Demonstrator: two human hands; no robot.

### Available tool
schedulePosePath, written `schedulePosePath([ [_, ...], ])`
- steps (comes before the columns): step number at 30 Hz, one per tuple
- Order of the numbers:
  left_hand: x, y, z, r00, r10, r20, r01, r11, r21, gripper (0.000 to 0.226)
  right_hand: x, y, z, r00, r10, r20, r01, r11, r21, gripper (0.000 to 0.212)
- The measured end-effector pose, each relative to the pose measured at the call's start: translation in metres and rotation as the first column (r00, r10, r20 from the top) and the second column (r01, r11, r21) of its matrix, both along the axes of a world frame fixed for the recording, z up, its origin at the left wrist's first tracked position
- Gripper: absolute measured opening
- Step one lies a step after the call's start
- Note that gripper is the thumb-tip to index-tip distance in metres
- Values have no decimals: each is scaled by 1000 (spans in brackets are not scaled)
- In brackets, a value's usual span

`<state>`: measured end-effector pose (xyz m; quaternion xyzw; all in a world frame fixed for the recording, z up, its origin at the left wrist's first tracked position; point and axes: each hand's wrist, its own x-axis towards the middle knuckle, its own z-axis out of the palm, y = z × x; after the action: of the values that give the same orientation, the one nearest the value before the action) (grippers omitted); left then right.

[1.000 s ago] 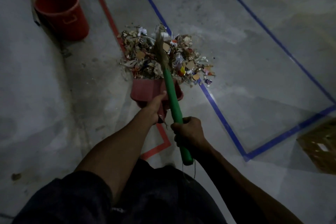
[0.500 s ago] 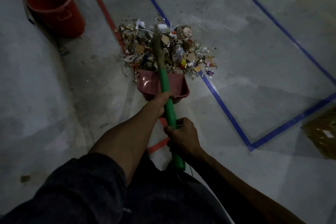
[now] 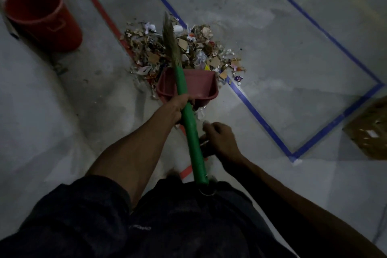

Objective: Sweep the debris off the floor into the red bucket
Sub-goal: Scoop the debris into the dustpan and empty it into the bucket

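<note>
Loosely piled, the debris (image 3: 180, 48) looks light and scattery. Left hand (image 3: 178, 104) grips the broom (image 3: 189, 123) mid-handle; right hand (image 3: 219, 138) hangs half-curled, holding nothing.

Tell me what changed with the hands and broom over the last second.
The right hand let go of the green broom handle; the left hand now grips it above the dustpan. Debris pile and red bucket are unchanged.
</note>
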<state>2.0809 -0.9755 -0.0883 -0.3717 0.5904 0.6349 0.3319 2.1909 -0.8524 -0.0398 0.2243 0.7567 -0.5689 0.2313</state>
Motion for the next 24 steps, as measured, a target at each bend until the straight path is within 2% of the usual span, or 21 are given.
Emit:
schedulePosePath([
  [3,-17,-21,9,999,-21,-35,22,1000,6,17,-41,3,10,971,-240,8,239,960,-147,26],
  [6,-32,-36,16,995,-72,-71,70,997,-38,13,-100,4,18,947,-319,39,317,906,-281,27],
  [10,-51,-43,22,980,-167,-106,153,981,-122,4,-185,-3,16,946,-279,164,321,868,-380,26],
  [14,-70,-43,26,977,-173,-120,160,981,-112,6,-262,-12,-10,938,-188,292,301,860,-412,38],
  [18,-90,-35,29,980,-181,-83,168,976,-141,11,-324,-25,-37,932,-56,357,227,860,-457,24],
  [22,-109,-26,29,985,-163,-55,156,982,-110,12,-371,-34,-57,899,-65,434,280,845,-455,32],
  [24,-117,-23,30,986,-153,-62,148,986,-81,11,-386,-38,-63,895,-58,441,276,851,-447,22],
])
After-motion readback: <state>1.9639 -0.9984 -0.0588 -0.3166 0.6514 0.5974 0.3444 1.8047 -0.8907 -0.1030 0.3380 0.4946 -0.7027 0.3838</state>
